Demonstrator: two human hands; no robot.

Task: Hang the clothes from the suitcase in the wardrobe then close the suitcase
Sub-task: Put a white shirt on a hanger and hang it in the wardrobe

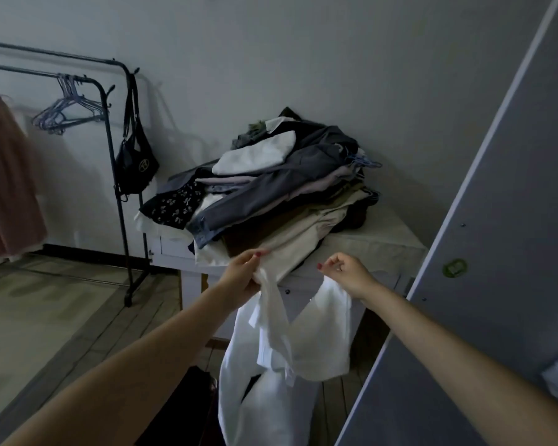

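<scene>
left hand (243, 272): gripping a bunched fold of the white garment (290, 342), fingers curled round the cloth, grip clamped on it.
right hand (347, 273): fingers curled, grip pinching the garment's other upper edge, level with the left.
white garment: hanging between the two hands in front of the counter, its lower part trailing down toward the floor.
clothes pile (281, 188): lying heaped on the counter (384, 243); grey, beige, white and a dark flowered piece, a few hanger hooks sticking out on its right side.
counter: pale top, standing against the wall, white drawers below.
clothes rack (113, 162): black, standing left of the counter on the floor, carrying a bunch of bare hangers (68, 107).
black bag (136, 162): hanging from the rack's end post.
pink garment (4, 175): hanging at the far left.
grey panel (484, 252): leaning across the right side, pale edge; whether it is a wardrobe door, cannot tell.
floor (45, 317): pale boards, dim light.
</scene>
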